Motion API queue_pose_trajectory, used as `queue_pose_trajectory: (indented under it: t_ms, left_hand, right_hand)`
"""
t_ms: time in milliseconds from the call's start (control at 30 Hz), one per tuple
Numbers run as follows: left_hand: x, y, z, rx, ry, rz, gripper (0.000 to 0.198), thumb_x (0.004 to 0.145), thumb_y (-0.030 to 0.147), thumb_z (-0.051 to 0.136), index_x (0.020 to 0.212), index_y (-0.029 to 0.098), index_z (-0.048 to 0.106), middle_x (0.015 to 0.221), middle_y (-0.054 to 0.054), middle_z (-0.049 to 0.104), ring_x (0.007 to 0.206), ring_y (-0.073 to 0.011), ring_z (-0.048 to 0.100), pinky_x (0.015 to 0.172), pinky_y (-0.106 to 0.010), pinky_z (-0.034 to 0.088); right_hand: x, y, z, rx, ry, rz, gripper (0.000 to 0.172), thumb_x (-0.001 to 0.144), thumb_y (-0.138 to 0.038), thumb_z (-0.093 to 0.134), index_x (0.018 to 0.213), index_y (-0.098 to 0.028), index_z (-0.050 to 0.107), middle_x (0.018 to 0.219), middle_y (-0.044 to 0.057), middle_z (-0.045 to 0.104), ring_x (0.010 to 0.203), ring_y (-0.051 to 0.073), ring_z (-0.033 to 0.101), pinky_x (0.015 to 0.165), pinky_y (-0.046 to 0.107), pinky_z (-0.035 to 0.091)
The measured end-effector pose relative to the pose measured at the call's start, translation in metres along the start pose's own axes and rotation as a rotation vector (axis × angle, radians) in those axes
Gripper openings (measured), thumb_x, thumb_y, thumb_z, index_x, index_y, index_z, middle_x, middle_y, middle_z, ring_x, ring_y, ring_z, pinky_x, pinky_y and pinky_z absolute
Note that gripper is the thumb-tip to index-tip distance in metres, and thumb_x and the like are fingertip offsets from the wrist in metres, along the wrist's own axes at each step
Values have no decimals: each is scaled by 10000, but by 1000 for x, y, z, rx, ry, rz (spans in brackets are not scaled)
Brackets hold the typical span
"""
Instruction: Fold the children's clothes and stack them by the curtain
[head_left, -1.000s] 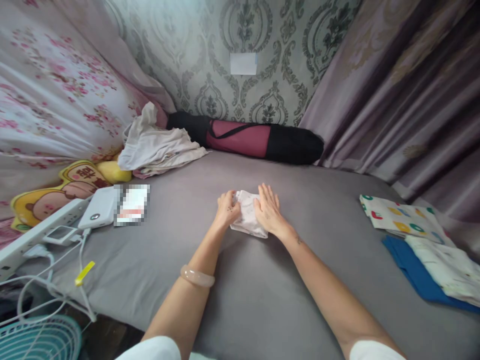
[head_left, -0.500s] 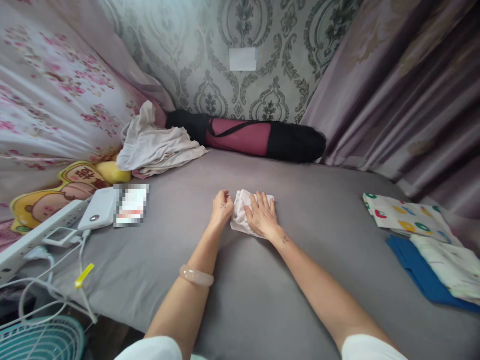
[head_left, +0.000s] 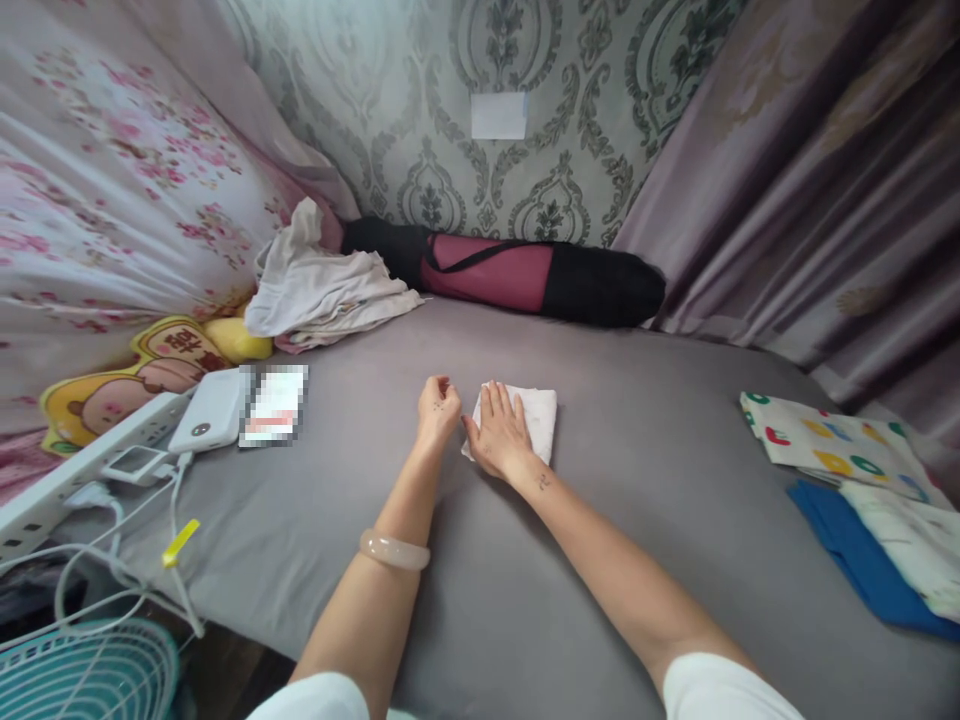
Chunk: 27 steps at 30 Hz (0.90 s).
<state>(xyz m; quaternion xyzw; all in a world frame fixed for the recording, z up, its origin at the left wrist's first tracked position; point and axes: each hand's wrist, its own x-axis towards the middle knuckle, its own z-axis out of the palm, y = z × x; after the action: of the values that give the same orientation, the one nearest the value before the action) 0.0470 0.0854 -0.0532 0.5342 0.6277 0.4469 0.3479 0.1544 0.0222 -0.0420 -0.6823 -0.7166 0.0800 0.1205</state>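
Observation:
A small folded white cloth [head_left: 541,415] lies flat on the grey sheet [head_left: 600,560]. Over its left part rests my right hand [head_left: 500,436], palm down with the fingers stretched out. Just left of the cloth, and apart from it, my left hand [head_left: 439,412] is on the sheet with its fingers curled in. Nothing can be seen in the left hand. A pale bangle [head_left: 394,550] is round my left forearm.
Crumpled pale cloths [head_left: 322,290] and a black and maroon bag [head_left: 487,272] lie along the back. Folded fabrics [head_left: 840,445] are at the right. On the left are a power strip [head_left: 82,465], a white power bank [head_left: 210,412], cables and a yellow cushion [head_left: 112,400].
My right hand has slid left across the cloth, uncovering its right part. The cloth's left edge is now under that hand. My left hand is slightly farther left, its fingers still curled.

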Motion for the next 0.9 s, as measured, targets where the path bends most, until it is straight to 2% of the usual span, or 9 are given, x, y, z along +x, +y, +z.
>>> queue_pose_trajectory:
  t_ms: [100, 300, 400, 500, 567, 667, 733, 833, 900]
  left_hand:
    - [1, -3, 1, -14, -15, 6, 256, 837, 211, 507, 1069, 149, 597, 1024, -139, 653, 993, -226, 617, 901, -349, 453]
    - [-3, -5, 5, 7, -118, 15, 274, 823, 256, 524, 1046, 127, 615, 937, -128, 677, 888, -217, 640, 816, -342, 484]
    - [-4, -6, 7, 17, -163, 7, 273, 821, 245, 521, 1048, 127, 618, 892, -113, 685, 838, -206, 646, 781, -327, 489]
    - [-8, -2, 8, 62, -172, 26, 242, 831, 236, 518, 1029, 148, 625, 900, -102, 686, 848, -208, 645, 795, -328, 485]
    - [-14, 4, 11, 132, -129, 147, 226, 848, 225, 498, 1023, 161, 625, 949, -108, 675, 904, -220, 631, 846, -348, 474]
    - [-30, 16, 20, 211, -145, 422, 233, 881, 220, 458, 1055, 189, 609, 1028, -107, 651, 997, -226, 599, 919, -365, 454]
    - [-43, 22, 29, 228, -262, 536, 249, 893, 232, 454, 1102, 208, 588, 1080, -102, 644, 1054, -230, 585, 950, -370, 447]
    - [-58, 24, 42, 226, -417, 610, 302, 884, 248, 486, 1176, 210, 549, 1187, -122, 619, 1152, -253, 551, 1019, -405, 411]
    - [-65, 24, 44, 216, -460, 627, 344, 867, 281, 527, 1203, 207, 531, 1236, -141, 597, 1203, -278, 522, 1059, -438, 371]
  right_hand:
    - [2, 0, 7, -17, -7, -5, 668, 979, -408, 262, 1499, 10, 244, 1585, 202, 169, 1475, 292, 100, 1179, 468, 82]
    - [0, 1, 6, -12, -1, -25, 651, 977, -372, 274, 1488, 31, 256, 1576, 226, 178, 1471, 307, 113, 1174, 485, 105]
    - [2, 5, 4, 102, -15, -25, 625, 974, -365, 308, 1487, -7, 287, 1583, 196, 179, 1475, 290, 102, 1182, 487, 86]
    - [10, 24, -9, 355, -5, -11, 554, 971, -342, 336, 1453, -73, 381, 1543, 146, 328, 1440, 223, 263, 1173, 388, 209]
    - [16, 46, -24, 444, 73, 42, 515, 984, -299, 281, 1430, -72, 404, 1472, 146, 451, 1362, 182, 412, 1112, 309, 326]
    - [18, 86, -44, 466, 242, 305, 420, 964, -272, 346, 1281, -83, 547, 1224, 183, 650, 1135, 217, 624, 960, 324, 477]
    - [16, 108, -48, 587, 215, 531, 285, 919, -308, 489, 1064, -131, 657, 874, 135, 737, 797, 212, 715, 740, 319, 560]
    - [11, 122, -42, 844, 64, 678, 158, 829, -316, 661, 805, -159, 667, 447, -2, 585, 393, 142, 576, 435, 234, 489]
    - [9, 118, -38, 966, 34, 662, 131, 767, -258, 737, 752, -169, 643, 381, -53, 511, 330, 115, 512, 357, 194, 424]
